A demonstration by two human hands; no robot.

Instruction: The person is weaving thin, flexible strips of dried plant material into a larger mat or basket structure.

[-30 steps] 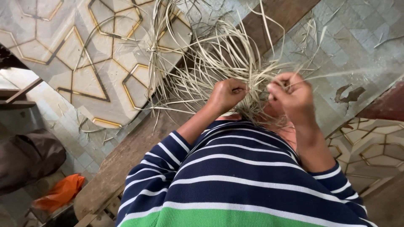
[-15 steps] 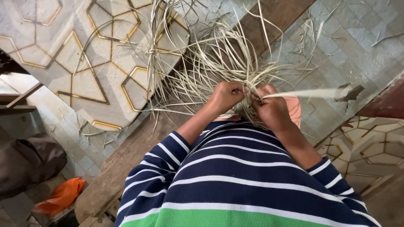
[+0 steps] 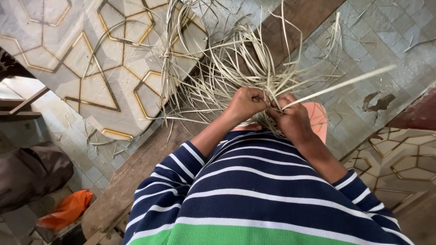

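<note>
A loose tangle of pale, flat cane strips [image 3: 227, 77] lay spread across the floor in the middle of the scene, thin, stiff and straw-coloured, fanning out in curved loops toward the far side. Beneath them ran a worn brown wooden plank [image 3: 136, 168] set diagonally, with grey tiles marked by gold-lined hexagons [image 3: 77, 59] to the left and scuffed bluish-grey tiles [image 3: 386, 50] to the right. One long single strip [image 3: 345, 81] stuck out straight toward the right, starting at the hands.

Both forearms reached forward from navy sleeves with white stripes [image 3: 254, 190] and met near the centre, wrists bent inward. The left hand [image 3: 245, 102] was curled into a tight fist around a gathered bunch of the strips, knuckles up. The right hand [image 3: 293, 118] sat just beside it, touching it, fingers closed and pinching the near end of the long strip. A salmon-pink rounded object [image 3: 318, 120] showed partly under the right hand; what it was could not be told.

Near the left edge lay a dark brown bag [image 3: 32, 172] and a crumpled orange plastic piece [image 3: 66, 208].
</note>
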